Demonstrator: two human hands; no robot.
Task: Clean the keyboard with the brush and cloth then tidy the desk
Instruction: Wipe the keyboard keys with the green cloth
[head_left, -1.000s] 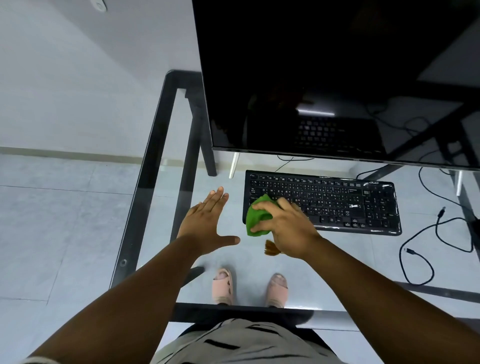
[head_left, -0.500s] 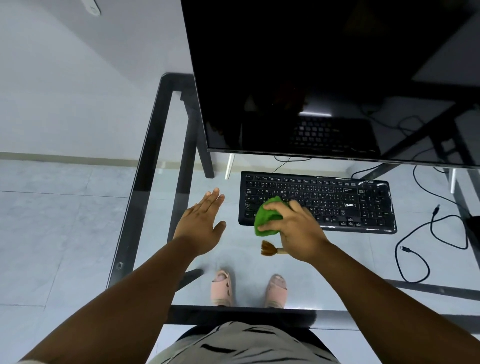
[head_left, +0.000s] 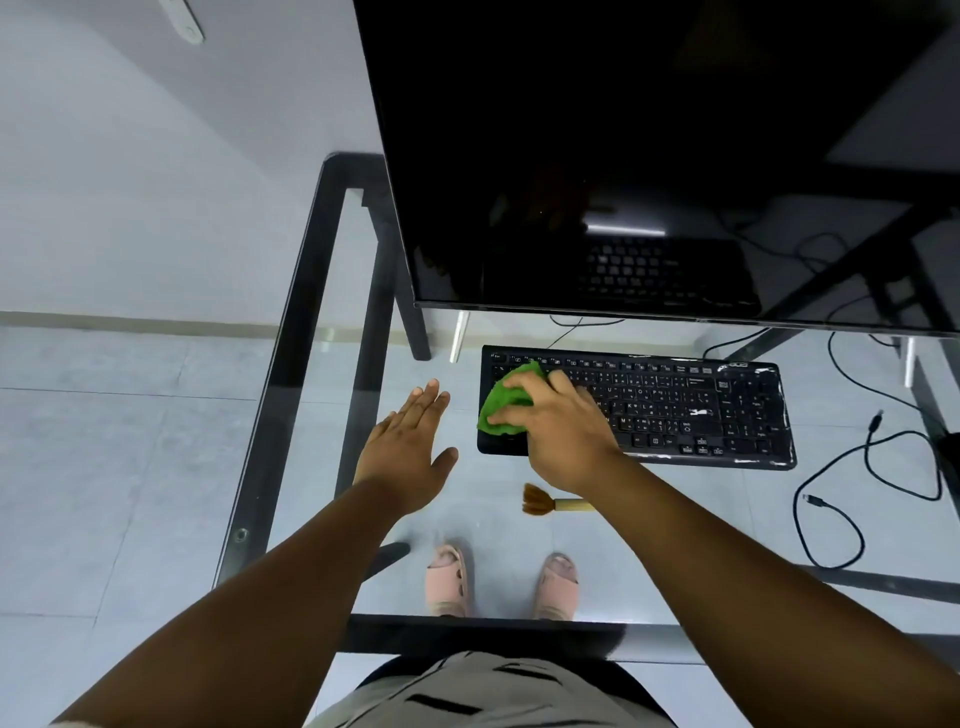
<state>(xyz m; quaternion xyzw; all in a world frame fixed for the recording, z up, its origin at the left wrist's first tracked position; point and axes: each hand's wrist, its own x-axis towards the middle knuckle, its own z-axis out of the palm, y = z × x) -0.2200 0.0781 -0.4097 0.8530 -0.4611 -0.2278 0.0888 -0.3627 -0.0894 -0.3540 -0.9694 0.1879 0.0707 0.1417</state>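
A black keyboard (head_left: 691, 408) lies on the glass desk (head_left: 311, 364) under the monitor. My right hand (head_left: 558, 434) grips a bunched green cloth (head_left: 504, 400) and presses it on the keyboard's left end. A small brush (head_left: 550, 503) with brown bristles and a pale handle lies on the glass just below that hand, its handle partly hidden by my wrist. My left hand (head_left: 410, 447) rests flat on the glass to the left of the keyboard, fingers straight and holding nothing.
A large dark monitor (head_left: 649, 156) overhangs the back of the desk. Black cables (head_left: 872, 467) loop at the right. The desk's black frame runs along the left and near edges. Sandalled feet (head_left: 498, 582) show through the glass.
My right hand has carried the green cloth up from the keyboard's lower left corner onto its left keys. The brush now shows more fully below my wrist. My left hand has stayed flat.
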